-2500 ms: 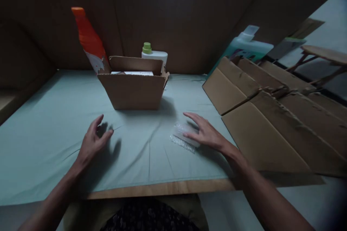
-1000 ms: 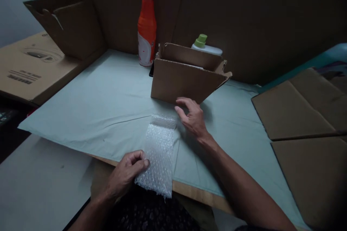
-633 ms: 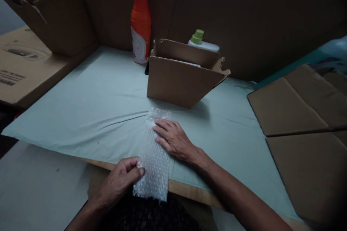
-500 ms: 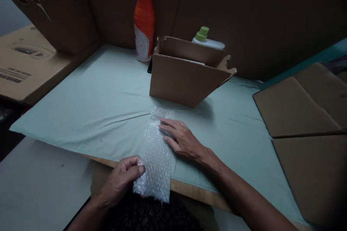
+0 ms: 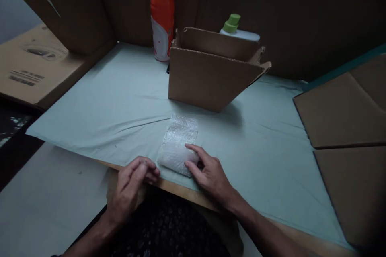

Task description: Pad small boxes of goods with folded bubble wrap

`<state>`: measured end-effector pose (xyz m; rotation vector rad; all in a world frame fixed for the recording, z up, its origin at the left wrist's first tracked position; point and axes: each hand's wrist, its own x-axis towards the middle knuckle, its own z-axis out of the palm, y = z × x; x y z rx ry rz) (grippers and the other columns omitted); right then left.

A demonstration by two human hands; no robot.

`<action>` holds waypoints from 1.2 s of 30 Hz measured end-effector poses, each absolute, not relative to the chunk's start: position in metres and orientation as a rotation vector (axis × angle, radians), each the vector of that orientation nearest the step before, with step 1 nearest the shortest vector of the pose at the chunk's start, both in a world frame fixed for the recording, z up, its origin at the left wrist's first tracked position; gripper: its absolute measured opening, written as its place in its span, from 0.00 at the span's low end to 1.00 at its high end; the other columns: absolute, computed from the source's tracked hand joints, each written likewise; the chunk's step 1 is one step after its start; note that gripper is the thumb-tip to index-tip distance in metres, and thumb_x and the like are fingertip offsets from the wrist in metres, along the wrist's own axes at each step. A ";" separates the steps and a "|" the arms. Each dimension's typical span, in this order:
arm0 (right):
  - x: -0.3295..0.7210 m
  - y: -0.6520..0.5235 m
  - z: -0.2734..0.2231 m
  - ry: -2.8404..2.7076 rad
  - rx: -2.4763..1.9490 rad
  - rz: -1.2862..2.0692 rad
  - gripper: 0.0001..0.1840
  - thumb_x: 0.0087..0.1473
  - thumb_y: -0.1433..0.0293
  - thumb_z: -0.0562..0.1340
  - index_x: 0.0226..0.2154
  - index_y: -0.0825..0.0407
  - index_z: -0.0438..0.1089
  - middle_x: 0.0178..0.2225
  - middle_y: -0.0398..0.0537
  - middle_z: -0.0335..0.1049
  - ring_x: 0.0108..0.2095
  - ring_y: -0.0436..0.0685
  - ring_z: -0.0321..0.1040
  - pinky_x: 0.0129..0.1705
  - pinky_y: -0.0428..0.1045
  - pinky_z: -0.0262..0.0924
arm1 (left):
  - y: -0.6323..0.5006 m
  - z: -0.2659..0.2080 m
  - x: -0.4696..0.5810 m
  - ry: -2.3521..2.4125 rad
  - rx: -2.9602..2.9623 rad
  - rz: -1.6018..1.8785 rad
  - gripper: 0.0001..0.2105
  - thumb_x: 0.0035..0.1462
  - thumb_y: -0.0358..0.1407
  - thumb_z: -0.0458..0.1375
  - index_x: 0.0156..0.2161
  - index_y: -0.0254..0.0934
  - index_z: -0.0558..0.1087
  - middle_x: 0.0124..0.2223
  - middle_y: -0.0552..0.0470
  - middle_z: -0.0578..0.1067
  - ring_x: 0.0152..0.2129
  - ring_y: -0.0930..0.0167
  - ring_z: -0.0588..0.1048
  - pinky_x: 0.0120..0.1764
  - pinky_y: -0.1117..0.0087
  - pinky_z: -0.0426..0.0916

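A folded piece of clear bubble wrap (image 5: 177,144) lies on the cloth-covered table near its front edge, its near part doubled over. My right hand (image 5: 211,172) rests on its right side, with thumb and index finger apart on the top surface; its other fingers are partly hidden. Just left of the wrap, over the table edge, is my left hand (image 5: 135,176). Its fingers are curled together and nothing shows in them; it appears apart from the wrap.
Behind the wrap stands an open cardboard box (image 5: 208,80). An orange bottle (image 5: 163,8) and a white bottle with a green cap (image 5: 232,24) are at the back. A large carton (image 5: 33,64) lies at left, cardboard flaps (image 5: 346,120) at right. Pale green cloth (image 5: 105,100) covers the table.
The near end of the bubble wrap, earlier hanging over the table edge, is now folded back on top. My left hand has let go of it; my right hand has moved nearer the edge.
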<state>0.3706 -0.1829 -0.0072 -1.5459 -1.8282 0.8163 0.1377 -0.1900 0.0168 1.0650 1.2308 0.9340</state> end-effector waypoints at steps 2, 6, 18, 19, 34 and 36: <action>0.375 -0.173 -0.011 -1.909 -1.607 0.754 0.24 0.60 0.66 0.63 0.59 0.48 0.70 0.27 0.43 0.74 0.27 0.57 0.69 0.35 0.53 0.67 | -0.189 0.017 0.137 1.271 1.598 0.957 0.07 0.64 0.40 0.59 0.40 0.40 0.77 0.43 0.46 0.80 0.42 0.63 0.77 0.47 0.60 0.73; 0.382 -0.172 -0.009 -2.078 -1.531 0.400 0.27 0.63 0.64 0.62 0.63 0.49 0.64 0.39 0.53 0.78 0.37 0.62 0.73 0.42 0.58 0.67 | -0.171 0.007 0.142 1.087 2.301 0.705 0.16 0.60 0.30 0.58 0.53 0.40 0.75 0.55 0.42 0.76 0.53 0.56 0.71 0.56 0.51 0.67; 0.369 -0.195 0.001 -2.212 -1.276 0.486 0.14 0.67 0.73 0.56 0.49 0.49 0.75 0.41 0.49 0.82 0.39 0.58 0.76 0.45 0.57 0.67 | -0.149 -0.002 0.138 0.921 2.573 0.534 0.14 0.62 0.24 0.51 0.47 0.39 0.75 0.41 0.45 0.78 0.41 0.61 0.73 0.46 0.57 0.67; 0.372 -0.195 0.002 -2.161 -1.279 0.577 0.13 0.68 0.72 0.57 0.49 0.48 0.75 0.40 0.48 0.82 0.38 0.57 0.76 0.43 0.56 0.68 | -0.149 -0.001 0.138 0.932 2.537 0.539 0.14 0.63 0.25 0.51 0.48 0.39 0.75 0.38 0.46 0.78 0.38 0.62 0.73 0.44 0.58 0.67; 0.378 -0.199 -0.002 -2.150 -1.282 0.369 0.11 0.66 0.74 0.58 0.48 0.50 0.74 0.40 0.48 0.81 0.41 0.58 0.74 0.46 0.57 0.66 | -0.162 -0.003 0.142 1.076 2.440 0.798 0.15 0.66 0.35 0.58 0.56 0.38 0.70 0.56 0.40 0.74 0.54 0.58 0.70 0.54 0.54 0.67; 0.383 -0.202 -0.002 -2.085 -1.305 0.462 0.12 0.66 0.74 0.59 0.50 0.50 0.73 0.39 0.48 0.81 0.39 0.57 0.74 0.44 0.55 0.67 | -0.165 -0.002 0.142 1.008 2.403 0.750 0.15 0.66 0.29 0.55 0.57 0.39 0.69 0.47 0.45 0.78 0.47 0.62 0.73 0.51 0.57 0.68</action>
